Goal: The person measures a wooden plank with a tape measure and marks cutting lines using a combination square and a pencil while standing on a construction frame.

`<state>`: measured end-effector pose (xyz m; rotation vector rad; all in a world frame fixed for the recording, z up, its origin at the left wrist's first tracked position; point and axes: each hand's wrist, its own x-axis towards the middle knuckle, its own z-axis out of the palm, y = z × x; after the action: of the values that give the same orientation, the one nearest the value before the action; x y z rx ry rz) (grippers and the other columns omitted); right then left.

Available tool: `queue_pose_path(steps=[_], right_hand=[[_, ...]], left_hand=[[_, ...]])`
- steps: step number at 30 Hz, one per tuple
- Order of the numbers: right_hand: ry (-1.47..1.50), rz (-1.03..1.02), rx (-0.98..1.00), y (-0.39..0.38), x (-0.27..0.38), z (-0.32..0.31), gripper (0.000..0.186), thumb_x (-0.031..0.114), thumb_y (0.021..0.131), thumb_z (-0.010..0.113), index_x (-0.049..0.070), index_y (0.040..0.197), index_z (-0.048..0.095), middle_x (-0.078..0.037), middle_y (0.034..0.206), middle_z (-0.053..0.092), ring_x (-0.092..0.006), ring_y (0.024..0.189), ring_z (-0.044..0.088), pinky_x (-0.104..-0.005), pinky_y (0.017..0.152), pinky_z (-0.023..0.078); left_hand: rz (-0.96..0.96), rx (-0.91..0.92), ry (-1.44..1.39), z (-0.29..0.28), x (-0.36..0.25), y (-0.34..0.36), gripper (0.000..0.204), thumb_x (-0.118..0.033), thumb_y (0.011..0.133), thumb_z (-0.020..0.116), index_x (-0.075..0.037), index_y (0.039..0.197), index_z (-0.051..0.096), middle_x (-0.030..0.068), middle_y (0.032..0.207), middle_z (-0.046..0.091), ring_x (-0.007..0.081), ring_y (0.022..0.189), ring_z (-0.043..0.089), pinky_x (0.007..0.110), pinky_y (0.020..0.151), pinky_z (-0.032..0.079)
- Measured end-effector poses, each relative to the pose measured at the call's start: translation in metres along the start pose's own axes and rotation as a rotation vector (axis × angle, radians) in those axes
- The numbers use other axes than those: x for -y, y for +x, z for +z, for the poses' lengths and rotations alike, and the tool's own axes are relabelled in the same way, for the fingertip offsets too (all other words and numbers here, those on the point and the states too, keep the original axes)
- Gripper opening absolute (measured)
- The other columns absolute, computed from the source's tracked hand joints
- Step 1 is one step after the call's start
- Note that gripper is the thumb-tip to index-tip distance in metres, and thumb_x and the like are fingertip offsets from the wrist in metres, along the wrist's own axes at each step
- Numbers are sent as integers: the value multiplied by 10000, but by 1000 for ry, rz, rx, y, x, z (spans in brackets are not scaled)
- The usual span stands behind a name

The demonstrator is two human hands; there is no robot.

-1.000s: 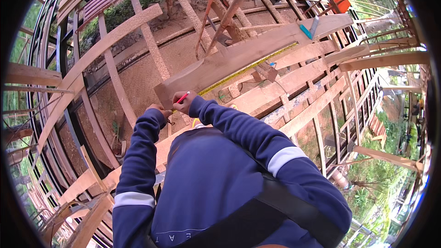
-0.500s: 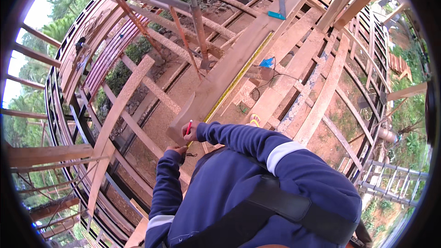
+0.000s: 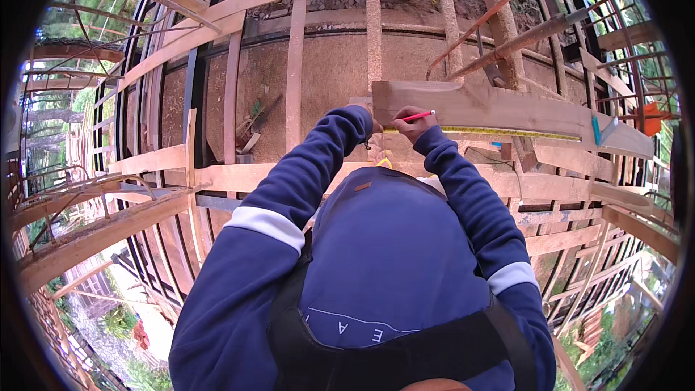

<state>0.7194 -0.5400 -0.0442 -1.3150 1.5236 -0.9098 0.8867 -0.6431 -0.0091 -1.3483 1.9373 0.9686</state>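
A long wooden plank reaches from in front of me to the right. Along its near edge lies the yellow blade of a tape measure. My left hand is closed at the plank's left end, where the blade runs in under the fingers; the tape's case is mostly hidden, and a dark strap hangs below. My right hand pinches a red pencil and rests on the plank just right of the left hand. Farther right, a square with a teal handle sits across the plank.
Open wooden joists with gaps between them span the ground ahead. A slanting rusty metal post stands beyond the plank. More boards run beneath my arms. At far right is something orange.
My view has turned, so the plank now runs left to right instead of away from me. Both hands stay at its end, with the red pencil still in the right.
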Motion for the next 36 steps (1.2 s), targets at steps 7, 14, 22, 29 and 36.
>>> queue_pose_path(steps=[7,14,22,29,36], right_hand=[[-80,18,48,3,6,-2,176,175,809,689,5,841,656,-59,710,649,-100,656,576,-260,593,475],[-65,11,36,3,9,2,183,181,808,691,4,838,658,-72,713,652,-116,655,584,-275,601,483],[-90,43,18,2,12,0,188,230,779,678,51,836,673,-104,749,677,-192,680,649,-313,633,516],[-120,12,3,1,11,2,183,190,805,687,13,844,664,-94,739,672,-156,661,630,-286,611,501],[-116,46,-24,0,12,4,197,256,790,671,69,851,679,-97,765,683,-211,698,661,-313,641,519]], left_hand=[[-44,-11,40,1,-2,8,527,-462,664,775,-86,1029,719,139,1035,690,261,954,661,337,846,509],[-21,-5,53,-2,1,11,539,-469,650,780,-83,1021,721,136,1032,691,260,957,659,340,852,508],[-44,3,21,-1,1,15,516,-452,640,789,-85,997,725,127,996,698,251,924,667,347,810,524],[-49,17,45,-4,-1,13,540,-450,646,791,-79,1031,714,133,1013,694,251,938,665,349,819,521],[-73,-1,60,-11,-5,-2,571,-465,657,791,-60,1050,706,143,1059,683,272,989,654,360,845,512]])
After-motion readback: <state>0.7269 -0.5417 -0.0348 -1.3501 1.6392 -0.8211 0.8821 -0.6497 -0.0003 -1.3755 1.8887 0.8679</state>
